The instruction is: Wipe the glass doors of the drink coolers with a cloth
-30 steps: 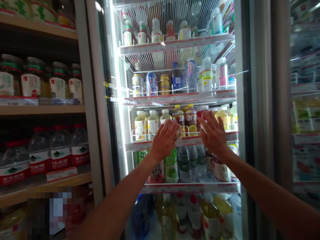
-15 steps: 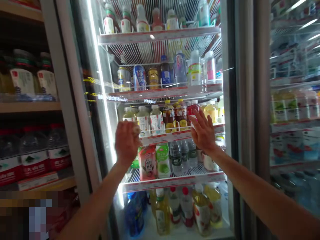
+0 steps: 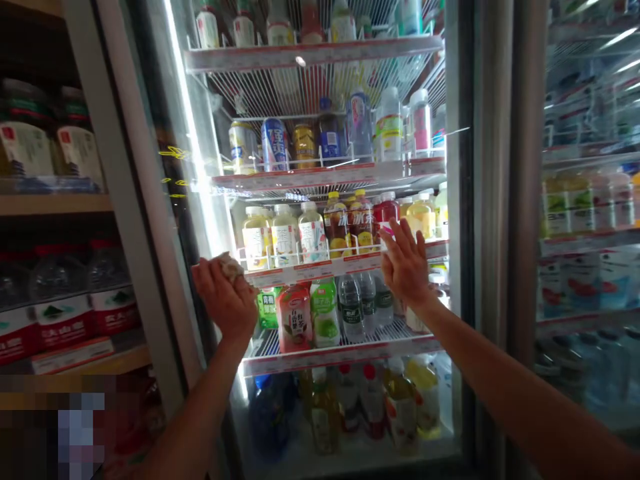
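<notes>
My left hand (image 3: 225, 300) is closed around a crumpled, light brownish cloth (image 3: 231, 269), which shows above the fingers. It is at the left side of a lit drinks fridge, beside the bright light strip (image 3: 193, 127). My right hand (image 3: 406, 263) is held up with fingers stretched out and apart, seemingly flat against the fridge's glass door. Reflections show on that glass. Behind the right fingertips is a red-pink bottle (image 3: 387, 209). Two dark iced-tea bottles (image 3: 362, 223) with yellow caps are just left of it.
Wire shelves (image 3: 310, 179) inside the fridge hold bottles and cans. A metal door frame (image 3: 493, 220) runs down the right, with another glass-fronted fridge beyond. Wooden shelves (image 3: 55, 203) with bottles stand on the left. A blurred patch covers the lower left corner.
My left hand has moved left with the cloth, uncovering the pale tea bottles behind it. My right hand stays in nearly the same place. The shelves appear slightly higher in view.
</notes>
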`<state>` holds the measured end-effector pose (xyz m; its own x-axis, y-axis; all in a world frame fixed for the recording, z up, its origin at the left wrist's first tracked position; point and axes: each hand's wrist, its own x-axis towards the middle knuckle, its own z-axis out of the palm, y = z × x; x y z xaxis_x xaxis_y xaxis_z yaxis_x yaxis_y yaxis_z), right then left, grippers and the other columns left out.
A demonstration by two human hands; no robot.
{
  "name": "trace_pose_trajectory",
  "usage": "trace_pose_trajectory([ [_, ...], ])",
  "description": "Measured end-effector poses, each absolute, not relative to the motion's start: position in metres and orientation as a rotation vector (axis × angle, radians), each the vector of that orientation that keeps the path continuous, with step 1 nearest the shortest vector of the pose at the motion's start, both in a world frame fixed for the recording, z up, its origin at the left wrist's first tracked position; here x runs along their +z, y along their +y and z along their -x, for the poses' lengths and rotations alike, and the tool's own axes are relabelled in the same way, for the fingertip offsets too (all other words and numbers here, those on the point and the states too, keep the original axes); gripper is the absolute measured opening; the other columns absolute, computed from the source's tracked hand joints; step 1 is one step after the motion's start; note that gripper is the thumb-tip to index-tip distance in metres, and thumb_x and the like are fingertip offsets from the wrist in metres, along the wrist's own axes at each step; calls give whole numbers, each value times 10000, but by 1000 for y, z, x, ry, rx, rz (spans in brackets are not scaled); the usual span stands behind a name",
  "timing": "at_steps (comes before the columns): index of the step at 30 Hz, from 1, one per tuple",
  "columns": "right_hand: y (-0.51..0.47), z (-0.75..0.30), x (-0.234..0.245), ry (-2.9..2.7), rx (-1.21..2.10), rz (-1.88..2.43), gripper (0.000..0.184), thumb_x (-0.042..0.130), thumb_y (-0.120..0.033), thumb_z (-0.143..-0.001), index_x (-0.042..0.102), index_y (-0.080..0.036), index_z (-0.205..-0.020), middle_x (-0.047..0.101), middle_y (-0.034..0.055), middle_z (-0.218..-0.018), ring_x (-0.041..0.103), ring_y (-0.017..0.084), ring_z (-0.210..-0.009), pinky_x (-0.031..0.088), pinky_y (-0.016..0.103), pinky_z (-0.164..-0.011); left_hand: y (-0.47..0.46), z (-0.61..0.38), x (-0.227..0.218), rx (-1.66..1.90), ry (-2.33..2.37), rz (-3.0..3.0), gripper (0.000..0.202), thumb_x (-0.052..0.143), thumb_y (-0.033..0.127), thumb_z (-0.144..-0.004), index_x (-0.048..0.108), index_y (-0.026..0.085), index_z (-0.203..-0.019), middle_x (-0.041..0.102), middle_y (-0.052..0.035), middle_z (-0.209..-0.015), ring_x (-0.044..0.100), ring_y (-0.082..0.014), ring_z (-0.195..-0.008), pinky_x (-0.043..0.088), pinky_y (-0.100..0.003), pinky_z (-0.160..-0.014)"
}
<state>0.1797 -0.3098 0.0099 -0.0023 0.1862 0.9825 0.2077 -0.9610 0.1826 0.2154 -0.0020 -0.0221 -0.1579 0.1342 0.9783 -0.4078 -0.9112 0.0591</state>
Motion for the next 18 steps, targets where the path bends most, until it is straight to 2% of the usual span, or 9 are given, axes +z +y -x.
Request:
trace_pose_trajectory([
  [3, -310, -181, 9, -434, -2198, 2188, 645, 404, -189, -888, 125, -328, -1453, 278, 3, -1503, 248, 237, -1385, 232, 519, -1115, -16, -214, -30, 2135, -608, -1881, 627, 420, 240, -885, 153, 180, -1448, 299, -134, -1476, 148, -243, -1404, 238, -460, -1131],
  [6, -311, -183, 7, -467, -2216, 2160, 642, 404, -195, -892, 124, -335, -1452, 285, 2, -1500, 266, 240, -1378, 240, 528, -1107, -19, -214, -39, 2098, -988, -2031, 625, 450, 217, -865, 200, 209, -1438, 404, -113, -1421, 224, -235, -1383, 282, -427, -1114],
  [9, -310, -182, 5, -472, -2180, 2166, 653, 403, -197, -890, 109, -343, -1454, 261, -9, -1509, 250, 242, -1384, 230, 529, -1113, 0, -216, -42, 2106, -569, -1902, 586, 427, 237, -873, 240, 185, -1426, 314, -145, -1467, 206, -271, -1387, 243, -494, -1119],
  [12, -309, -181, 3, -436, -2148, 2183, 661, 403, -191, -886, 105, -352, -1453, 252, -17, -1511, 236, 248, -1389, 214, 531, -1120, 4, -214, -48, 2092, -261, -1767, 601, 412, 247, -884, 199, 155, -1437, 227, -167, -1498, 128, -286, -1403, 195, -532, -1125],
  [16, -308, -179, -2, -433, -2143, 2181, 675, 413, -191, -880, 95, -341, -1456, 253, -6, -1511, 234, 258, -1389, 224, 541, -1112, -16, -209, -61, 2091, -905, -2045, 640, 448, 214, -866, 178, 203, -1446, 353, -116, -1453, 198, -235, -1389, 285, -419, -1114],
  [18, -308, -179, -7, -451, -2131, 2191, 680, 408, -188, -880, 83, -339, -1458, 238, -7, -1517, 225, 255, -1392, 231, 536, -1111, -19, -208, -61, 2097, -961, -2054, 648, 454, 205, -861, 176, 229, -1446, 355, -100, -1454, 214, -230, -1384, 291, -420, -1112],
])
